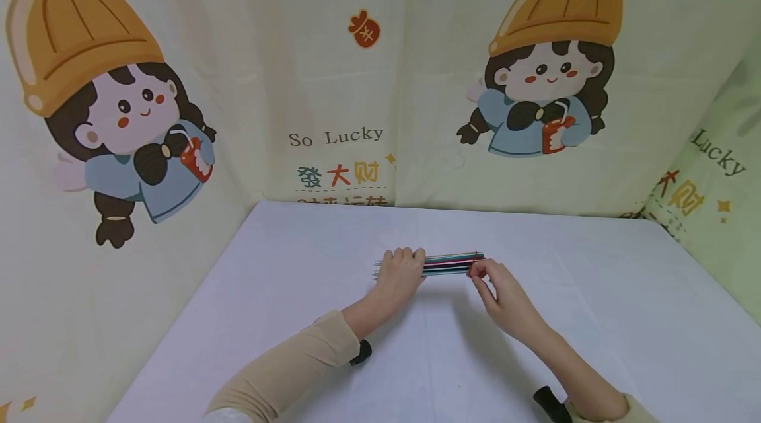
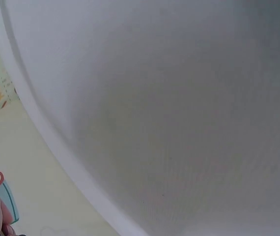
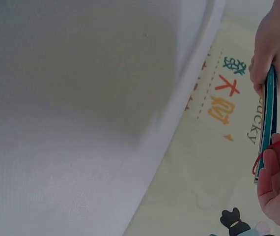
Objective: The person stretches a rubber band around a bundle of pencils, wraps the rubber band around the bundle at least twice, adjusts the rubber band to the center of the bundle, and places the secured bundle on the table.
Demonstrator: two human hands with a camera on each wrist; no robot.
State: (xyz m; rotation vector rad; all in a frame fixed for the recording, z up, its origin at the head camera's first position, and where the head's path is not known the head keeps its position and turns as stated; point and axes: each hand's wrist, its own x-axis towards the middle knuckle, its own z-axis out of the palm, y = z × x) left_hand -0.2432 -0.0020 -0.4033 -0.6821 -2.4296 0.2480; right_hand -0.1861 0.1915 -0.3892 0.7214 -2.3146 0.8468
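A: Two cartoon girls in orange hats fill the printed curtain (image 1: 333, 79) behind the white table (image 1: 594, 317), with "So Lucky" lettered between them. Nothing else lies on the table, and nothing blocks the hands.

B: And the hands?

A: The left hand (image 1: 401, 274) has its fingers curled over a bundle of thin sticks (image 1: 452, 263), gripping it near one end. The right hand (image 1: 505, 297) pinches the other end, with a red rubber band (image 3: 272, 150) looped about its fingertips.

B: What does the bundle look like?

A: Slim, straight, lying level just above the middle of the table, teal and red among the colours. Pale tips poke out past the left hand. The right wrist view shows it edge-on, mostly teal.
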